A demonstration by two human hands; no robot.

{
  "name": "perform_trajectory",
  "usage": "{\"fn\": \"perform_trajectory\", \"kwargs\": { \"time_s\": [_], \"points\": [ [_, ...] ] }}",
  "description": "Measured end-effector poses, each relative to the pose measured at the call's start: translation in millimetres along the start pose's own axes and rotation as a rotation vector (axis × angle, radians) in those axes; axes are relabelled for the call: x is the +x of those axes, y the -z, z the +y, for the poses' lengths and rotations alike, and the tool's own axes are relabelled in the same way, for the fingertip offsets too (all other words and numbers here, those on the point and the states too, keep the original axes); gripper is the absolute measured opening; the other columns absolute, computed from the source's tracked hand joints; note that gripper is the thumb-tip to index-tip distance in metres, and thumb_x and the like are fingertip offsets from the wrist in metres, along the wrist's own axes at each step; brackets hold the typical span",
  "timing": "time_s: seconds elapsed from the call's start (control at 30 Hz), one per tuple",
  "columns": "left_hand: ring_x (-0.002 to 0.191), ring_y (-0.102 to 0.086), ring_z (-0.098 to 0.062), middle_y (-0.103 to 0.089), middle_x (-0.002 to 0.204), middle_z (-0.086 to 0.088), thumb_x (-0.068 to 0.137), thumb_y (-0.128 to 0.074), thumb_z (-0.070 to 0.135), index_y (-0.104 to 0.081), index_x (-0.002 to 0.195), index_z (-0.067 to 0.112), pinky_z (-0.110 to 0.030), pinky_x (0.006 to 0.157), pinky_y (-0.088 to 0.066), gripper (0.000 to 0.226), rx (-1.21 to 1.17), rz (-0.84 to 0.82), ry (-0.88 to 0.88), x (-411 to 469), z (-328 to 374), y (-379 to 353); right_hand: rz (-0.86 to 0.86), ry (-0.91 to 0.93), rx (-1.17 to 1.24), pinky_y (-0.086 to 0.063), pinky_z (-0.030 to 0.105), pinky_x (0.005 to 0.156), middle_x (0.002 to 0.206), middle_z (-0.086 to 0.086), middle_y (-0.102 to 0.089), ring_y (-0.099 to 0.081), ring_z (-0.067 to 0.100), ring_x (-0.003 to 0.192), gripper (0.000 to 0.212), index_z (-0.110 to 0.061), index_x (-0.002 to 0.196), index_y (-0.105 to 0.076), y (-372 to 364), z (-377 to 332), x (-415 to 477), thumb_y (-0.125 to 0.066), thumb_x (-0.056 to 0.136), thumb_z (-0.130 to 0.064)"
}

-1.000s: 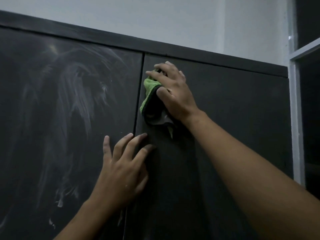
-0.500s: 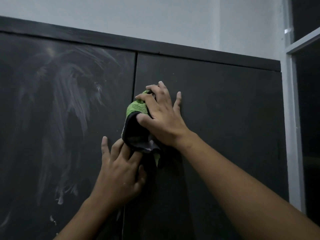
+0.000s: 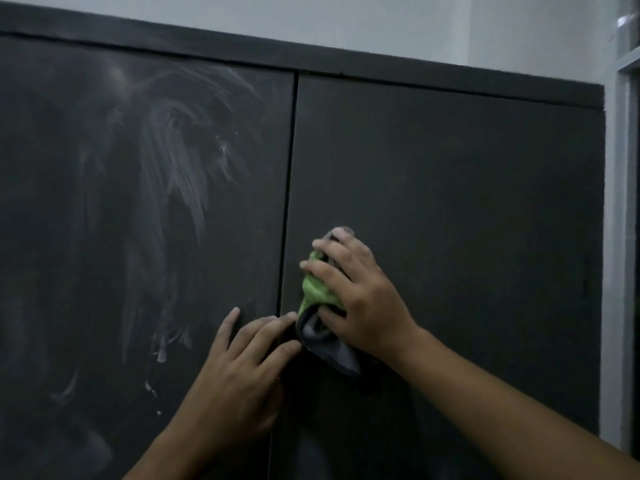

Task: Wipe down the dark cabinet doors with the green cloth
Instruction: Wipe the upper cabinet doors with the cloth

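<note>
The green cloth (image 3: 317, 289) is bunched up under the right hand (image 3: 360, 299) and pressed flat against the right door (image 3: 467, 202), close to that door's left edge and about halfway down the part of it that shows. The right hand's fingers are curled over the bundle and a little spread, clamping it to the door. The bright green part bulges out between the forefinger and the thumb. A dark-edged grey fold hangs out below the thumb and the heel of the hand, and a small grey bit peeks past the fingertips at the top.

The left hand (image 3: 239, 368) lies flat, with nothing in it, its fingers straight and fanned apart. The palm rests on the left door (image 3: 104, 237) near its right edge, and the longer fingers reach across the seam (image 3: 289, 202) between the doors. Their tips end right at the cloth's dark lower edge; whether they touch it cannot be made out.

The left door carries white smears (image 3: 180, 168) that sweep down from its upper middle, with a few small flecks lower, near the left wrist. The right door looks evenly dark. A dark top rail (image 3: 311, 60) runs above both doors, with a pale wall (image 3: 381, 22) over it and a light window frame (image 3: 620, 202) along the right door's far edge.
</note>
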State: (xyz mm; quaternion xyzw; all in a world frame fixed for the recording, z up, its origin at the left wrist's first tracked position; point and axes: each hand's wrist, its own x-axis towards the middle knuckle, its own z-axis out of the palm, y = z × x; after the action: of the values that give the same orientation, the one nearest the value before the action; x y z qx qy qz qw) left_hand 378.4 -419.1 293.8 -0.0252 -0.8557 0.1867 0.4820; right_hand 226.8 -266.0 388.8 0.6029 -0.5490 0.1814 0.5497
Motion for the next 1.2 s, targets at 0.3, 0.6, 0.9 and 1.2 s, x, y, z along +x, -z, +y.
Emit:
{"fn": "perform_trajectory", "kwargs": {
  "time_s": [0.3, 0.6, 0.9, 1.2],
  "points": [
    [0.13, -0.044, -0.03, -0.052, 0.138, -0.008, 0.083, -0.043, 0.028, -0.059, 0.13, 0.013, -0.061, 0.112, -0.027, 0.052, -0.042, 0.014, 0.154, -26, -6, 5, -0.256, 0.446, -0.004, -0.035, 0.045, 0.116, 0.146, 0.004, -0.054, -0.04, 0.024, 0.143, 0.041, -0.014, 0.139, -0.058, -27, -38, -124, -0.055, 0.099, -0.027],
    [0.145, -0.03, -0.017, -0.042, 0.152, 0.005, 0.075, -0.045, 0.022, -0.053, 0.134, 0.021, -0.054, 0.121, -0.012, 0.06, -0.22, -0.002, 0.261, -50, 4, -4, 0.126, -0.161, 0.07, -0.04, 0.053, 0.108, 0.138, 0.018, -0.057, -0.049, 0.035, 0.133, 0.041, -0.003, 0.125, -0.066, -41, -62, -61, -0.07, 0.087, -0.018],
    [0.141, -0.012, 0.004, -0.068, 0.092, 0.008, 0.073, -0.06, 0.005, -0.065, 0.113, 0.012, -0.022, 0.115, -0.014, 0.041, -0.276, 0.198, 0.406, -77, 14, 5, -0.27, 0.393, 0.165, -0.034, 0.04, 0.115, 0.133, 0.004, -0.062, -0.048, 0.024, 0.135, 0.026, -0.014, 0.122, -0.069, -72, -99, -170, -0.06, 0.097, -0.018],
    [0.148, -0.011, -0.021, -0.017, 0.161, 0.003, 0.082, -0.044, 0.027, -0.035, 0.146, 0.028, -0.066, 0.116, -0.003, 0.065, -0.283, -0.079, 0.402, -92, 41, -4, 0.115, -0.177, 0.098, -0.039, 0.052, 0.111, 0.131, 0.012, -0.064, -0.051, 0.031, 0.133, 0.033, -0.006, 0.121, -0.07, -49, -75, -115, -0.069, 0.088, -0.014]
  ]
}}
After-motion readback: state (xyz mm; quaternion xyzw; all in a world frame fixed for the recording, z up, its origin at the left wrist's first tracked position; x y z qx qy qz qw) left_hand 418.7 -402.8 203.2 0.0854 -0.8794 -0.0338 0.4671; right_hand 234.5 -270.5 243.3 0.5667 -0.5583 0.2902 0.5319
